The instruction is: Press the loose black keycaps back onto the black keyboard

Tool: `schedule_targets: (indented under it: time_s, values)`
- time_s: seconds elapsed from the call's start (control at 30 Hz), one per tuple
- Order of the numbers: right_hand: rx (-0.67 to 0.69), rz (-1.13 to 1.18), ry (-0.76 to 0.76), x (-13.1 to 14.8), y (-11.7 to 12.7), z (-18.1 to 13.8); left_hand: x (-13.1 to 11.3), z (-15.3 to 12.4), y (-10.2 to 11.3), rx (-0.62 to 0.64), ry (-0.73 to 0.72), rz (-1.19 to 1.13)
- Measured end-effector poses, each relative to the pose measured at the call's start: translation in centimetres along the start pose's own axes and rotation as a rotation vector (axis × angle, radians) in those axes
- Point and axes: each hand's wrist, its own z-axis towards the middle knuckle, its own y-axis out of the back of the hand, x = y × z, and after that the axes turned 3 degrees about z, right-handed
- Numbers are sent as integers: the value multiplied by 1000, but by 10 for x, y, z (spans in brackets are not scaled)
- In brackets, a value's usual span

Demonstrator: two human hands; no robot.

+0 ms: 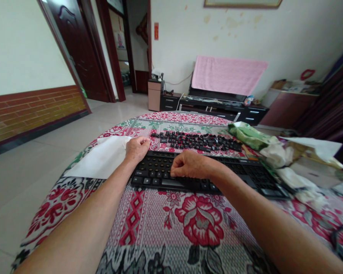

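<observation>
One black keyboard [194, 184] lies beneath the right grip [190, 164].

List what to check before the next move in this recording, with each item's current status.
1. Keyboard resting on the patterned tablecloth: ok.
2. Every key position capped: not ok; bare sockets show in the upper rows left of the right hand.
3. Loose keycaps in view: ok, spread just beyond the keyboard.
4. Right hand over the keyboard: ok, fingers pinched together near the lower rows.
5. Keycap between the right fingers: cannot tell; the hand hides it.
6. Left hand holding something: cannot tell; its fingers are curled.
</observation>
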Motion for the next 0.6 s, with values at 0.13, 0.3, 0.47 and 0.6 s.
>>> schedule_targets:
  time_s: [0.13,0.3,0.47,0.6]
  values:
    - [-21,-4,-3,-3,-3,0,0,0,1,6,1,5]
    - [-5,22,52,-1,-2,-5,0,0,0,2,-11,-12]
    - [-352,-136,37,-14,15,15,-1,0,0,17,-14,-8]
    - [-506,-410,-40,-29,27,48,-1,0,0,14,-10,-21]
